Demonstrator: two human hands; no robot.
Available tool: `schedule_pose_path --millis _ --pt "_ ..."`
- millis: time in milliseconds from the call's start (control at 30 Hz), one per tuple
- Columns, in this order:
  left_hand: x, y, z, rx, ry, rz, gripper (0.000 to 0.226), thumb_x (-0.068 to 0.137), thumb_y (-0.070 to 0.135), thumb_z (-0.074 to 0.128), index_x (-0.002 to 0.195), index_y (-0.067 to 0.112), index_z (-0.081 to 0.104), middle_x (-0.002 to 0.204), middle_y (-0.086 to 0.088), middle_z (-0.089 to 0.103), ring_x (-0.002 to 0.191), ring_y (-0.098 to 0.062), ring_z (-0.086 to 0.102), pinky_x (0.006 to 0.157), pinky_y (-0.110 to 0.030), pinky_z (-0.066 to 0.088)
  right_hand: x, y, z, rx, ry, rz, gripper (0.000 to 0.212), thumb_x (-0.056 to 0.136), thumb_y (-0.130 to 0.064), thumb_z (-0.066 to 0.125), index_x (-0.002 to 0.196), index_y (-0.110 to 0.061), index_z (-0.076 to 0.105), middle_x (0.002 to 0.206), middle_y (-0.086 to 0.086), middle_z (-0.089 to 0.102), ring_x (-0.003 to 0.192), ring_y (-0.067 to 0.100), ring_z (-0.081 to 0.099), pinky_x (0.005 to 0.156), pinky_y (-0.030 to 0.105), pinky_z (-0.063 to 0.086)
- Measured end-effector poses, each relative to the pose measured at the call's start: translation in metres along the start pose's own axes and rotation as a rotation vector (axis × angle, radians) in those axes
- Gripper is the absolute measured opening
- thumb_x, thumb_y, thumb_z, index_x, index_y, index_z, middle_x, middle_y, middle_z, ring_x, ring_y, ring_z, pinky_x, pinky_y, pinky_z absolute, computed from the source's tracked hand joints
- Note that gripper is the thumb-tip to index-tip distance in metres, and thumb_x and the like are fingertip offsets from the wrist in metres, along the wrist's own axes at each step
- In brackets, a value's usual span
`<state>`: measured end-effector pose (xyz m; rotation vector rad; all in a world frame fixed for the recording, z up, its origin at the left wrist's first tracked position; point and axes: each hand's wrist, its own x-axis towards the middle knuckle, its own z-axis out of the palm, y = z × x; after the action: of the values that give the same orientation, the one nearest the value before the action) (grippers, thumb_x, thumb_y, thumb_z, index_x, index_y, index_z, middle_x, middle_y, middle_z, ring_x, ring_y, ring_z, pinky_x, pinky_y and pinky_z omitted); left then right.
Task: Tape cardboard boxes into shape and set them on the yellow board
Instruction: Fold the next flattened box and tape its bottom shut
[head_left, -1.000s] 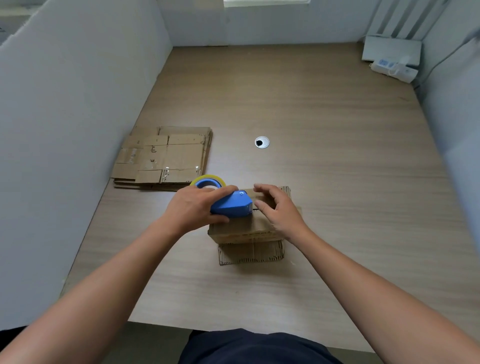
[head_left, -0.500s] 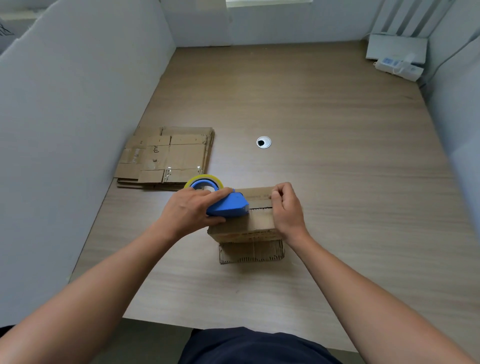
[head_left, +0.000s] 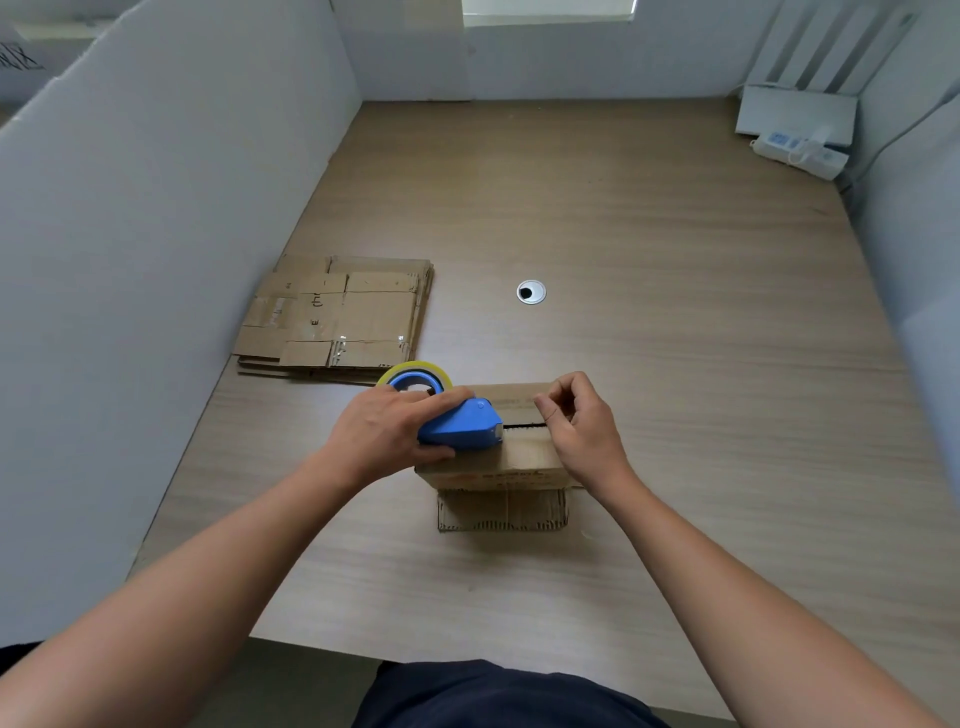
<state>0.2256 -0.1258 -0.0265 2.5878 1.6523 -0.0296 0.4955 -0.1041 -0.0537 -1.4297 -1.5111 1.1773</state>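
A small cardboard box (head_left: 519, 457) stands on the wooden table near its front edge, with one flap lying flat toward me. My left hand (head_left: 387, 436) grips a blue tape dispenser (head_left: 462, 427) with a yellowish tape roll (head_left: 415, 375), held on the box's top at its left side. My right hand (head_left: 584, 428) has its fingers curled over the right part of the box top, fingertips at the seam, apparently pinching the tape end. The dark seam between the top flaps shows between the dispenser and my right fingers. No yellow board is in view.
A stack of flattened cardboard boxes (head_left: 337, 317) lies against the left partition. A round cable grommet (head_left: 531, 292) sits mid-table. A white power strip (head_left: 797, 153) and a white box (head_left: 795, 109) are in the far right corner. Grey partitions wall both sides.
My right hand went from lying flat on the box top to curling its fingers at the seam on the right. The dispenser stayed at the box's left side.
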Motion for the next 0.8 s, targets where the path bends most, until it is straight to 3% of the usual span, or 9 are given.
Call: schedule_pose_path --millis 167,300,467,800 --pt "-0.003 -0.003 0.000 -0.012 0.023 0.013 0.084 0.083 0.057 0.074 0.153 0.042 0.030 0.095 0.003 0.067 0.072 -0.021 0.057 0.061 -0.032 0.047 -0.001 0.005 -0.014 0.092 0.209 0.255 0.021 0.094 -0.011 0.065 0.080 -0.018 0.050 0.074 -0.003 0.051 0.063 0.010 0.044 0.062 0.026 0.040" --pt "-0.003 -0.005 0.001 -0.002 0.022 0.026 0.083 0.083 0.058 0.073 0.153 0.041 0.031 0.096 0.003 0.068 0.073 -0.021 0.058 0.061 -0.032 0.048 -0.009 0.015 -0.031 0.319 -0.003 0.491 0.019 0.100 -0.009 0.060 0.083 -0.013 0.051 0.066 0.004 0.050 0.054 0.012 0.045 0.050 0.023 0.045" --pt "0.000 -0.002 0.001 -0.005 0.022 0.035 0.086 0.081 0.059 0.075 0.152 0.044 0.029 0.100 0.003 0.071 0.074 -0.023 0.060 0.063 -0.033 0.048 -0.008 0.018 -0.033 0.451 0.049 0.538 0.018 0.102 -0.011 0.056 0.085 -0.011 0.053 0.062 0.003 0.050 0.053 0.012 0.046 0.053 0.026 0.047" --pt "0.002 0.003 -0.004 0.002 0.031 0.061 0.088 0.078 0.059 0.078 0.151 0.044 0.031 0.091 0.003 0.068 0.068 -0.022 0.057 0.060 -0.027 0.036 -0.005 0.032 -0.032 0.412 0.052 0.575 0.017 0.103 -0.011 0.055 0.086 -0.012 0.053 0.064 0.003 0.051 0.050 0.010 0.047 0.051 0.025 0.047"
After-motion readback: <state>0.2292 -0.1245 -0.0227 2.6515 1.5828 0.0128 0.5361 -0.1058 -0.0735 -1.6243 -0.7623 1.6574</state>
